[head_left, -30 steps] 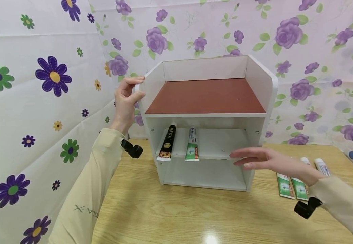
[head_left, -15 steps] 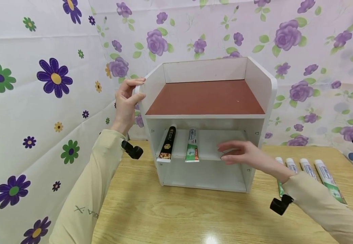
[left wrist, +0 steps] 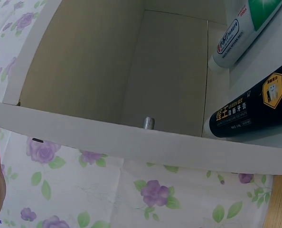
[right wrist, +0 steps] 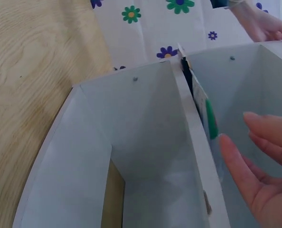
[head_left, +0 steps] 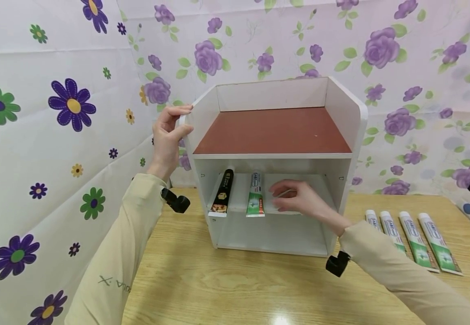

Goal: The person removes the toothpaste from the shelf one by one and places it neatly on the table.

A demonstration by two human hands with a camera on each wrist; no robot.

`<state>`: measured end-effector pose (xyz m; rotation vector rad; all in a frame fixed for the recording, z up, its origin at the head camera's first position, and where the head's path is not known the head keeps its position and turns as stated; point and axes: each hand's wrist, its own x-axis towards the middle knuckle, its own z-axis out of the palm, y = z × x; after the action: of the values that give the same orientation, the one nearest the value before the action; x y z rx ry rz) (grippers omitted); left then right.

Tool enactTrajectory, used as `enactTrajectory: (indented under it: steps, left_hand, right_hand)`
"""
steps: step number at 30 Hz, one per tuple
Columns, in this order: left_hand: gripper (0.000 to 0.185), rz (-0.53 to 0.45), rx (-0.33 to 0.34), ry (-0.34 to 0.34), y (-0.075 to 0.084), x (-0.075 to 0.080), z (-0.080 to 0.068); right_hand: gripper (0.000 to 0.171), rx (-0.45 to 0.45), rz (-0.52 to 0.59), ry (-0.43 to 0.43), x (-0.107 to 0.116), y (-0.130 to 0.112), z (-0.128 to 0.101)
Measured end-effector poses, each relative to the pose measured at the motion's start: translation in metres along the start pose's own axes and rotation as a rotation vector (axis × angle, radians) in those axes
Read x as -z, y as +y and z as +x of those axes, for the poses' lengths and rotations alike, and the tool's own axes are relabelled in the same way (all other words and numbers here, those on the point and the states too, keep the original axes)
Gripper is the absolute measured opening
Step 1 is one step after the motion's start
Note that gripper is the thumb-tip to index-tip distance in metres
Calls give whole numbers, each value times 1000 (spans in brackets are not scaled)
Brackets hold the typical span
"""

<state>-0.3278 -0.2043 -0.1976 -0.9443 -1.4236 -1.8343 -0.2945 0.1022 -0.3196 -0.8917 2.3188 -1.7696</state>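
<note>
Two tubes lie on the middle board of the shelf [head_left: 340,122]: a black tube [head_left: 222,192] and a green tube [head_left: 255,194]. Left hand [head_left: 169,135] grips the shelf's top left edge. Right hand [head_left: 300,198], fingers relaxed and holding nothing, hovers just beside the green tube.

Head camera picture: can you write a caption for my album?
Left hand grips the white shelf unit while the right hand reaches beside the green toothpaste tube.

black tube [left wrist: 248,113], white tube [left wrist: 236,35], probably shelved.
</note>
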Motion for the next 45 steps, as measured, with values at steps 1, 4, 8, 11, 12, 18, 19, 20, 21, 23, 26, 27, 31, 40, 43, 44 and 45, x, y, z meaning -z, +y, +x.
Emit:
enactTrajectory:
  steps: [1, 4, 8, 11, 12, 18, 19, 20, 21, 23, 26, 27, 31, 40, 43, 44, 45]
  left_hand:
    - [31, -1, 1, 0, 0, 0, 0]
    - [31, 2, 2, 0, -1, 0, 0]
    - [30, 3, 0, 1, -2, 0, 1]
    - [30, 6, -4, -1, -2, 0, 1]
    - [30, 8, -7, -2, -2, 0, 1]
    - [31, 3, 26, 11, 0, 0, 1]
    - [31, -1, 37, 15, 0, 0, 1]
    - [31, -4, 48, 18, 0, 0, 1]
    - [31, -7, 57, 21, 0, 0, 1]
    - [31, -18, 66, 25, 0, -1, 1]
    - [30, -18, 58, 24, 0, -1, 0]
    - [30, -20, 57, 26, 0, -1, 0]
    - [31, -25, 63, 35, 1, -1, 0]
    - [32, -23, 75, 28, 4, 1, 1]
    - [32, -11, 63, 20, 3, 0, 1]
    - [32, -4, 55, 17, 3, 1, 1]
    - [31, -3, 53, 18, 3, 1, 1]
  right_hand:
    - [34, -5, -4, 9, -3, 0, 2]
    - [31, -24, -22, 38, -11, -1, 6]
    - [30, -22, -80, 56, -19, -2, 13]
    - [29, -13, -137, 72, -23, -2, 18]
    - [28, -16, -153, 80, -24, -2, 19]
    - [31, -67, -223, 111, -33, -4, 25]
    - [32, -70, -239, 110, -34, -5, 26]
    - [32, -70, -258, 109, -36, -6, 26]
    - [32, -68, -279, 105, -37, -7, 27]
    - [32, -73, -316, 97, -39, -9, 28]
    - [30, -101, -344, 76, -42, -15, 29]
    - [28, -115, -338, 70, -43, -16, 29]
    - [25, -154, -314, 52, -47, -22, 32]
    - [26, -224, -233, 54, -48, -25, 38]
    - [26, -266, -204, 59, -47, -27, 38]
    - [27, -278, -200, 57, -47, -27, 38]
    - [27, -291, -190, 56, -46, -28, 38]
